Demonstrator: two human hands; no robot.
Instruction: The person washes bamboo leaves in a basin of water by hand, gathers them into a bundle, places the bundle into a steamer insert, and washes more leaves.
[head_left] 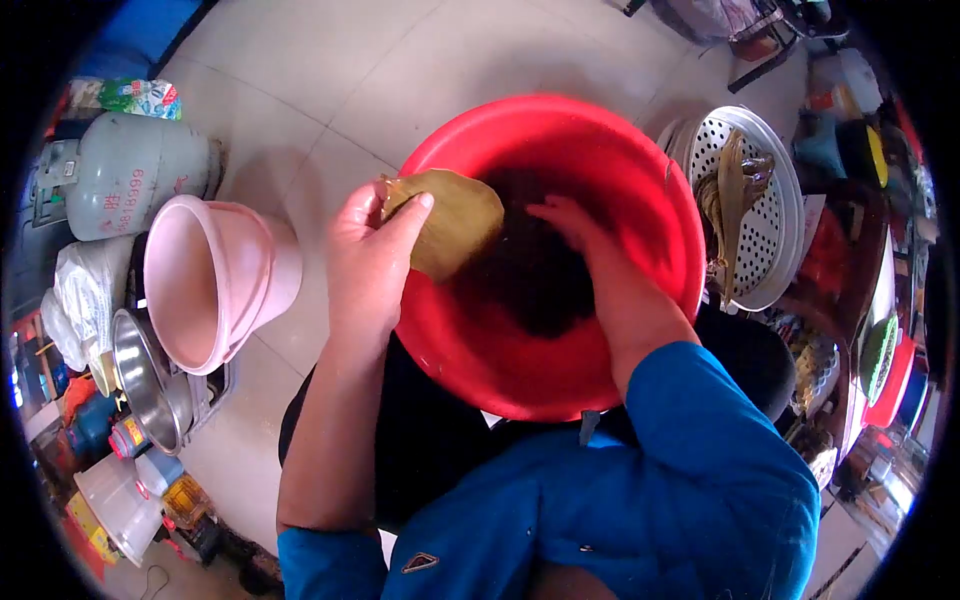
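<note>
A big red plastic basin (640,170) sits in front of me on the tiled floor, dark inside with wet leaves. My left hand (372,255) is at the basin's left rim, pinching a broad yellow-green leaf (455,220) between thumb and fingers. My right hand (572,225) reaches down into the dark middle of the basin, fingers dipped among the leaves; what it touches is hard to make out. Both arms wear rolled blue sleeves.
A white perforated steamer tray (765,215) with a few leaves lies right of the basin. On the left are stacked pink buckets (215,280), a grey gas cylinder (130,170), steel bowls (150,385) and clutter. Colourful tubs crowd the right edge.
</note>
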